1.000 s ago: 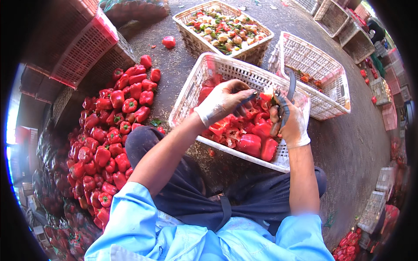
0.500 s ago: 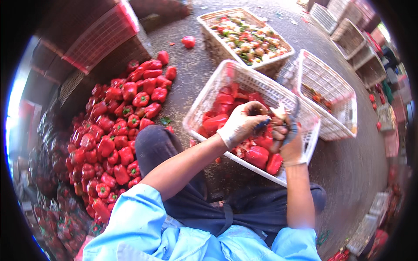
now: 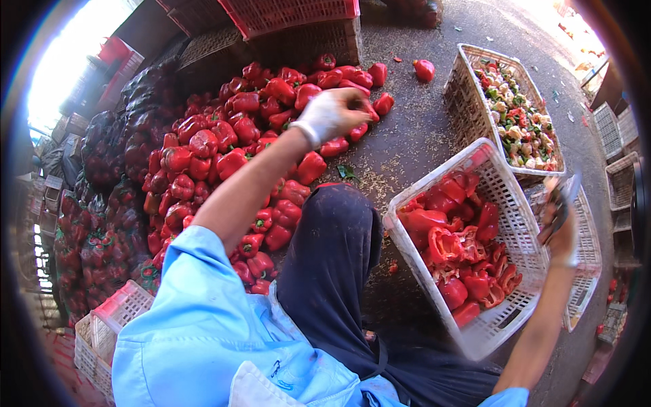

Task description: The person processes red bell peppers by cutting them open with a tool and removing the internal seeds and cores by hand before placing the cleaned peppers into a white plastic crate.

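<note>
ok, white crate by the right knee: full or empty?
Partly full. The white crate holds cut red pepper pieces piled in its lower half, while bare mesh wall shows above them; the pieces sit well below the rim.

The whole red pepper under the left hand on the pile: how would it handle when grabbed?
The pepper looks glossy and smooth, so probably a bit slippery, even for the gloved left hand. Its rounded, lobed shape suggests it could roll off the heaped pile. Cut halves in the white basket look hollow, so likely light for its size.
</note>
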Action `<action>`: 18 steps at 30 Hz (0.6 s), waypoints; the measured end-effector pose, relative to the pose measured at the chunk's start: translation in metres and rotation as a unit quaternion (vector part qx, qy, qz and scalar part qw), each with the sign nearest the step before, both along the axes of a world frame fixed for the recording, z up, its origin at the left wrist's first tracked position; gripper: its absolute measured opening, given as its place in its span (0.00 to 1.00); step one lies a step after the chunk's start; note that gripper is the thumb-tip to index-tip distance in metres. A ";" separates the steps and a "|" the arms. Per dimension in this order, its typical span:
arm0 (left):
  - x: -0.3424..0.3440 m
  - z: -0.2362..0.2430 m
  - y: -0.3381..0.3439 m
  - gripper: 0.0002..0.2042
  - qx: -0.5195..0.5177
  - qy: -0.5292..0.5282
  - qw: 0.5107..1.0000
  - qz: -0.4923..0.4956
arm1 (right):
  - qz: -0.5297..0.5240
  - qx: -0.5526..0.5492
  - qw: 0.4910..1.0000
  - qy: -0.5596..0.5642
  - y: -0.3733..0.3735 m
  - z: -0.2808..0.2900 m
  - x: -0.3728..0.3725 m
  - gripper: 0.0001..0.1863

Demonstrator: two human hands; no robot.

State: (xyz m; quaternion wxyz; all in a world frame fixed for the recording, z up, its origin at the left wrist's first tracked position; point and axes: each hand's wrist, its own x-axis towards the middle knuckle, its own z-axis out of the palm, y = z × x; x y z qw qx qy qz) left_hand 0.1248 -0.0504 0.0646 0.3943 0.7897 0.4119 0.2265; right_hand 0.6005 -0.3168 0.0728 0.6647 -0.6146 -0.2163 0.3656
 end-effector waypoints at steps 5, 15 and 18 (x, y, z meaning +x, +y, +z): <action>-0.106 -0.117 0.038 0.31 0.098 0.277 0.945 0.146 | 0.058 -0.085 0.994 -0.041 0.076 0.037 0.042 0.22; -0.045 -0.256 0.061 0.22 0.243 0.503 0.829 -0.033 | 0.110 -0.214 0.960 -0.146 -0.002 -0.029 -0.102 0.19; -0.039 -0.284 0.078 0.13 0.303 0.548 0.779 -0.027 | 0.123 -0.166 0.861 -0.464 -0.030 -0.041 -0.093 0.18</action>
